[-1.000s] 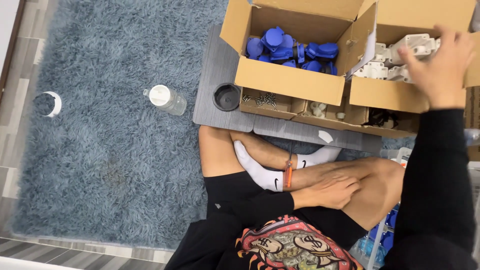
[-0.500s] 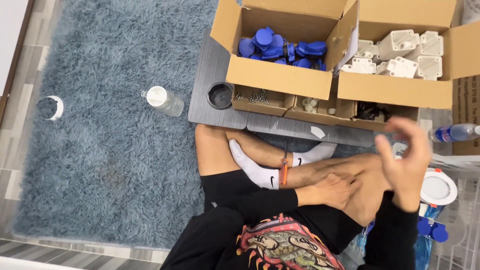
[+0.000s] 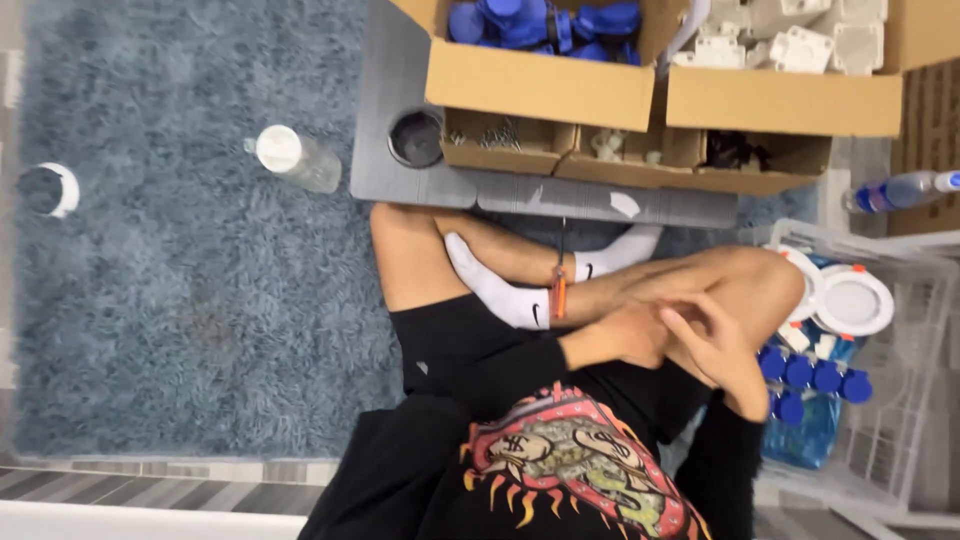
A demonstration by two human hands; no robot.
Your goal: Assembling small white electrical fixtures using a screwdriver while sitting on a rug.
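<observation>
- While the person sits cross-legged on it, the blue shag rug (image 3: 200, 300) takes up most of the view and runs under and out from the low grey table (image 3: 390, 180).
- On the table stand two open cardboard boxes. The box of blue caps (image 3: 540, 85) is nearer the table's cup hole, and the box of white plastic parts (image 3: 780, 100) is beside it, toward the far end.
- Off that far end of the table, by the person's knee, is a white wire basket (image 3: 900, 440) with blue-capped pieces (image 3: 815, 378) and a round white disc (image 3: 853, 300).
- A clear bottle (image 3: 298, 158) lies on the rug just off the table's other end.
- The left hand (image 3: 625, 335) and right hand (image 3: 715, 350) meet over the lap, on the near side of the table and well apart from the boxes.
- The right hand's long axis slants from the wrist up toward the table, fingers curled over the left. The left hand lies roughly along the table's edge.
- Whether either hand grips anything I cannot tell (the fingers cover whatever may lie between them, so its heading is hidden too).
- As a judgement, work this close goes best with the wrists braced on the leg and the fingers opened toward the eyes.
</observation>
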